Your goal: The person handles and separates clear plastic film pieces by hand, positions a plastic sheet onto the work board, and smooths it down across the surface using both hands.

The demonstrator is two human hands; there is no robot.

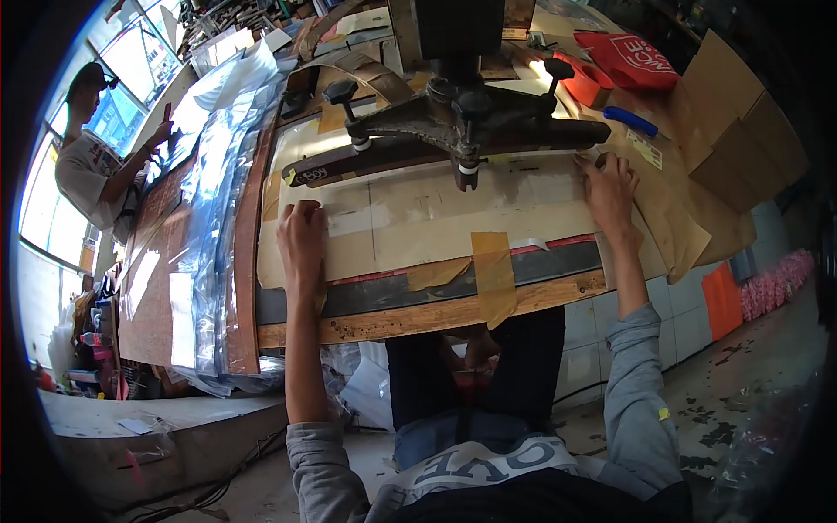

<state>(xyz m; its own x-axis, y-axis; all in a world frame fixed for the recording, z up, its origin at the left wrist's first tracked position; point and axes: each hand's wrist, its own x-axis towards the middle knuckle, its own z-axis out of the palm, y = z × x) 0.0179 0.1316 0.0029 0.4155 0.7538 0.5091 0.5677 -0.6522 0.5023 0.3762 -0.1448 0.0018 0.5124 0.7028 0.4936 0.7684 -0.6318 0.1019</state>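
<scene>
A long dark metal bar on a black bracket with knobs hangs over a beige board on the workbench. My left hand rests at the board's left part, fingers curled, near the bar's left end. At the right, my right hand has its fingers bent down by the board's right edge, just below the bar's right end. Whatever lies under either hand's fingertips is too small to make out. Brown tape crosses the front edge of the bench.
Clear plastic sheets lie left, with another person beyond them. A red bag, a blue-handled tool, an orange tape roll and an open cardboard box are at the right.
</scene>
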